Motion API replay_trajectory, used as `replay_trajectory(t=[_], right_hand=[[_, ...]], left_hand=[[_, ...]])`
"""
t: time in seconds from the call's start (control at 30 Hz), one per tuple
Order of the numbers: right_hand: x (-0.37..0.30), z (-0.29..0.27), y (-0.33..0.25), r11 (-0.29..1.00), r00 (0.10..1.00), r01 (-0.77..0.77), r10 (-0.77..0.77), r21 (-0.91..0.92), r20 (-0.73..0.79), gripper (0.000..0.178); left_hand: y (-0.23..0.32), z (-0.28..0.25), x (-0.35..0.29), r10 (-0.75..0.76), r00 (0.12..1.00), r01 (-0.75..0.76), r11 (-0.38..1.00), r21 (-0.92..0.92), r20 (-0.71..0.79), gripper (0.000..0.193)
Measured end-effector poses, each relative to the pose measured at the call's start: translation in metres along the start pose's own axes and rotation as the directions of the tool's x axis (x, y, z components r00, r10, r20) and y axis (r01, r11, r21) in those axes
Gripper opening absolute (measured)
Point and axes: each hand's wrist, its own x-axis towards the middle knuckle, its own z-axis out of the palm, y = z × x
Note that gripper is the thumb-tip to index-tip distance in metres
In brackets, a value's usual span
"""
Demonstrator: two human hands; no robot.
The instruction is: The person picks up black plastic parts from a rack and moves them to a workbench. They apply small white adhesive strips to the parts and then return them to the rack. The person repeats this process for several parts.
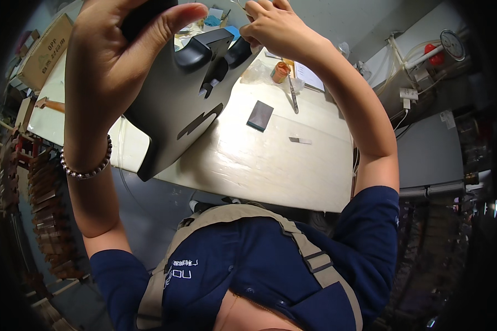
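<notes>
A matte black electric guitar body [168, 107] with cut-out cavities is held up, tilted, over the left part of the white worktable. My left hand [107, 60] grips it at its upper left; the thumb is stretched out and the other fingers are mostly hidden. At the body's far right end my right hand [276, 27] has its fingers curled close to the horn. A thin, shiny sliver shows by those fingers, too small to name. Whether this hand also touches the body I cannot tell.
On the white worktable [248, 176] lie a dark rectangular block [260, 116], a small blade [300, 140], an orange-smeared jar [280, 71], a thin tool [293, 96] and paper sheets [309, 76]. A cardboard box [44, 52] stands left; a pressure gauge [452, 45] with pipes is at right.
</notes>
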Motion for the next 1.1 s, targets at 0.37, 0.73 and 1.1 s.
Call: replay_trajectory(t=[0.37, 0.73, 1.1], right_hand=[[-0.023, -0.008, 0.027, 0.950, 0.961, -0.273, 0.276, 0.154, 0.001, 0.015], [-0.240, 0.164, -0.048, 0.099, 0.361, -0.783, 0.876, 0.614, 0.320, 0.017], [-0.240, 0.205, -0.093, -0.637, 0.053, -0.384, 0.707, 0.668, 0.705, 0.015]], left_hand=[[0.008, 0.006, 0.017, -0.202, 0.967, 0.212, 0.976, -0.056, 0.154, 0.027], [-0.012, 0.070, 0.080, -0.260, 0.759, 0.484, 0.838, -0.252, 0.597, 0.037], [-0.012, 0.159, 0.129, -0.426, 0.600, 0.581, 0.814, -0.003, 0.677, 0.040]])
